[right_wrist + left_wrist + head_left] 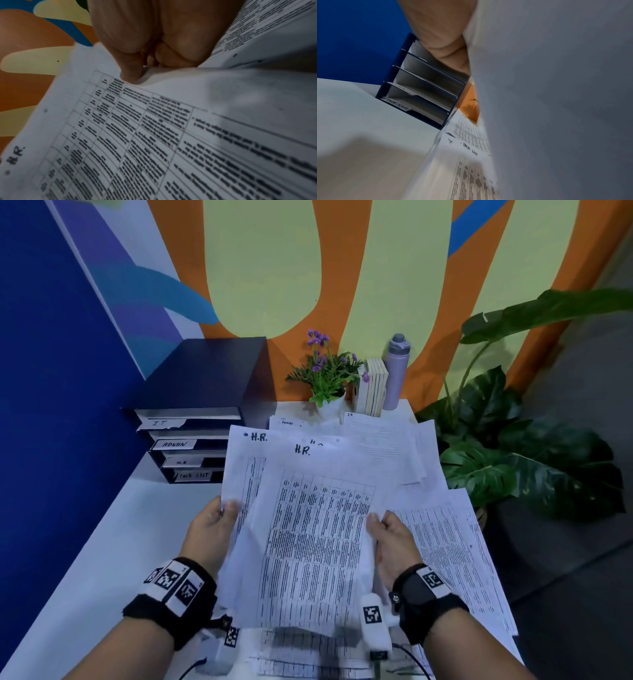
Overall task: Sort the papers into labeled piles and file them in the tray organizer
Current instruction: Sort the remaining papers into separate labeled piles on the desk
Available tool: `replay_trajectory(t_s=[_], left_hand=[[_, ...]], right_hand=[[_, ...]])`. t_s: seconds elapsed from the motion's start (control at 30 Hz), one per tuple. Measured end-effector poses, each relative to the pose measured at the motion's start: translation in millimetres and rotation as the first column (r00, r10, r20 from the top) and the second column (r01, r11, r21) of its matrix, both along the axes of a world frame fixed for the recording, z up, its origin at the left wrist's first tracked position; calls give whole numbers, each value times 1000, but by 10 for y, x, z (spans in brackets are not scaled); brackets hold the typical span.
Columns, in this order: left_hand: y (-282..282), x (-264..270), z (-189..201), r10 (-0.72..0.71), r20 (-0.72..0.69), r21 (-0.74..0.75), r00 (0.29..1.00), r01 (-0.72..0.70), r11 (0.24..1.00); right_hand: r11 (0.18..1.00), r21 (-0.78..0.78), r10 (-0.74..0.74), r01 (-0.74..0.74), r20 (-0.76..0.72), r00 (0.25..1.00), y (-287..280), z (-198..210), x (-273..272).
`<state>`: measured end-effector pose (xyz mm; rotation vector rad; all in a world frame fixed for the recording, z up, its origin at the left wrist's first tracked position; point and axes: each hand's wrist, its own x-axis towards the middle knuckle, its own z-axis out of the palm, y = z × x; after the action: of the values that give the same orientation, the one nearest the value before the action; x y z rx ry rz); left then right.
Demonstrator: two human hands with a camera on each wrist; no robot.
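Both hands hold a bundle of H.R. papers [308, 529] up over the white desk [102, 559]. My left hand [219, 518] pinches the bundle's left edge, thumb on top. On the right edge my right hand [383, 529] grips the front sheet, and the right wrist view shows its thumb on the H.R. papers [154, 135]. The dark blue tray organizer [191, 419] stands at the back left, with slots labelled IT, ADMIN, H.R. and TASK LIST. In the left wrist view the tray organizer [423, 86] appears beside my left hand [447, 44], with task list papers [467, 155] lying on the desk below.
More sheets lie on the desk: an ADMIN pile [301, 424] and an IT pile [380, 440] at the back, printed tables [455, 553] at right. A potted flower [325, 381], books [373, 386] and a purple bottle [395, 371] line the wall. A large leafy plant [513, 446] stands right of the desk.
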<state>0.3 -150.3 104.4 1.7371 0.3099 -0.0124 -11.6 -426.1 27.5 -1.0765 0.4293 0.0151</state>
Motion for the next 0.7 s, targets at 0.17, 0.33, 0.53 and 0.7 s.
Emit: replay_trajectory(t_s=[0.17,0.33,0.53,0.7], left_hand=[[-204,-20,-122,-186,-258,-159,948,148,976],[-242,61,-614,-174,-448,67,877,227,972],[-246,54,-1109,-130,-641,459,757,513,725],[-277,-5,-1263,-30,-680,504,732,497,706]], right_hand=[[960,-264,85,-96,-51,995,14,96,17],[628,-770,-56,-114,-191,980,-528,301,47],[334,-904,-198,-269,-346,917,-1238,376,-19],[-89,-937,-97,-337,-329,939,-911,201,-20]])
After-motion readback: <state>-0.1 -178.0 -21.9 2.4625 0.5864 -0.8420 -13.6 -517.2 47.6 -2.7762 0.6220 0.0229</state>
